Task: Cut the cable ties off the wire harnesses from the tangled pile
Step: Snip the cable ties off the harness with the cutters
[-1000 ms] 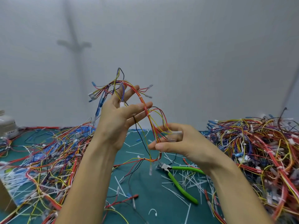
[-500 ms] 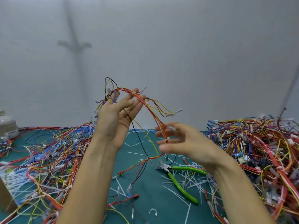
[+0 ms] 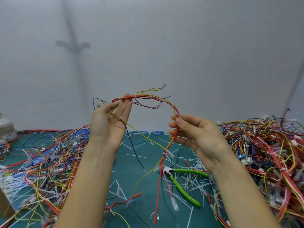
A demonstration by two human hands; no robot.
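Observation:
I hold one wire harness (image 3: 153, 98) of red, yellow and black wires up in front of the wall, arched between both hands. My left hand (image 3: 109, 122) has its fingers nearly straight, with the bundle lying across the fingertips. My right hand (image 3: 193, 130) pinches the bundle lower down between thumb and fingers. White cable ties (image 3: 135, 95) still wrap the bundle at several spots, one near my left fingertips and another (image 3: 165, 152) below my right hand. The loose ends hang down to the green mat (image 3: 141, 163). Green-handled cutters (image 3: 182, 183) lie on the mat under my right wrist.
A large tangled pile of harnesses (image 3: 266, 153) fills the right side. Another spread of wires (image 3: 41, 155) covers the left. Cut white tie scraps (image 3: 194, 178) litter the mat around the cutters. A white container (image 3: 6, 129) stands at the far left edge.
My hands have moved apart, stretching the harness into a wider arch. My left fingers have straightened and my right hand has shifted right along the bundle.

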